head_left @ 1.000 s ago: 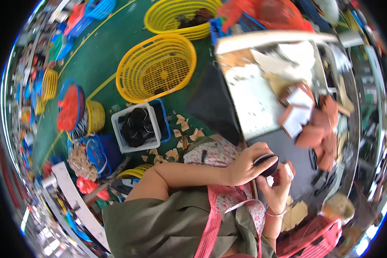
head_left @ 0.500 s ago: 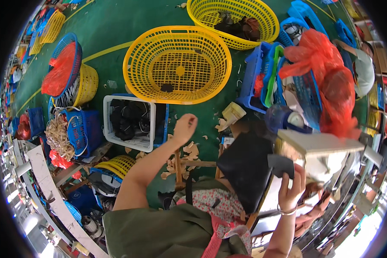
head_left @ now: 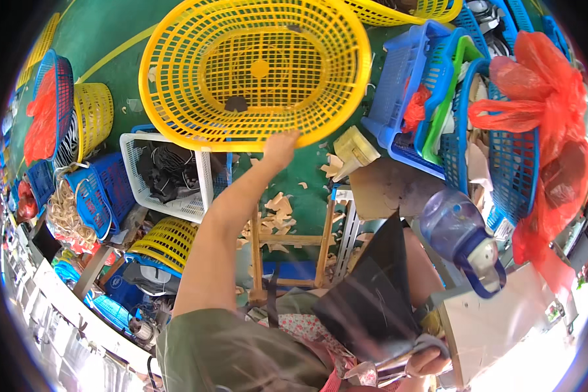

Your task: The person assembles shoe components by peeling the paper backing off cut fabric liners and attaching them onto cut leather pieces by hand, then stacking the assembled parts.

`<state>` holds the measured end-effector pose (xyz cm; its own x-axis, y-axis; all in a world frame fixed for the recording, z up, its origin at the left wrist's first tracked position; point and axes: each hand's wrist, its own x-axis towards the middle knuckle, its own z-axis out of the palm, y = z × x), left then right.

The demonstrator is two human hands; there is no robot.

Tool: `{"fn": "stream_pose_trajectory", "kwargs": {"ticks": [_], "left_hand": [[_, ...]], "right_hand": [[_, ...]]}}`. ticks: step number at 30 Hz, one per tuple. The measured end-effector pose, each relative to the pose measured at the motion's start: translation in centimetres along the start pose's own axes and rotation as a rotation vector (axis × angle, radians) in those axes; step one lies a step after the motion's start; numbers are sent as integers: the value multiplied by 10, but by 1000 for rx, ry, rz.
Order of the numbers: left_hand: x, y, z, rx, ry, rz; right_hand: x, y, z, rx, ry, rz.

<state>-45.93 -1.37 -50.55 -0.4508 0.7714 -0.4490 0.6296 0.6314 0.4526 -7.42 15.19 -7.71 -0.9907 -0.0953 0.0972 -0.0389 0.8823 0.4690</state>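
Yellow basket (head_left: 259,69), oval and open-topped, lies straight out in front of the person, its long axis running left to right, so that one long side of its rim faces the body. The left hand (head_left: 281,149) is by far the nearer of the two and meets that near side a little right of its middle, touching the rim as far as can be seen. From these fingers the basket's hollow lies directly outward, away from the body, and its long axis crosses the line of the left hand's reach. The left fingers look bent at the edge, but their tips are hidden, and whether they are pressed around the rim I cannot tell

The right hand (head_left: 428,361) is well apart from the basket, bodyward and to its right, by a blurred grey piece (head_left: 426,341); I cannot tell whether its fingers pinch that piece or merely lie against it

Within the basket, a dark scrap (head_left: 236,104) rests on the near part of the grid bottom. A white crate (head_left: 206,179) holding black pieces (head_left: 166,173) stands just beside the basket's near left end. Beige scraps (head_left: 279,204) are strewn bodyward of the basket, and a blue crate (head_left: 392,85) stands near its right end
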Motion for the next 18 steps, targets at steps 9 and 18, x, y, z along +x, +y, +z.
{"fn": "stream_pose_trajectory", "kwargs": {"ticks": [9, 18], "left_hand": [[-11, 71, -7, -118, -459, 67], [88, -127, 84, -181, -235, -929]], "right_hand": [[-100, -37, -26, 482, -38, 903], [-79, -63, -38, 399, -174, 768]]}}
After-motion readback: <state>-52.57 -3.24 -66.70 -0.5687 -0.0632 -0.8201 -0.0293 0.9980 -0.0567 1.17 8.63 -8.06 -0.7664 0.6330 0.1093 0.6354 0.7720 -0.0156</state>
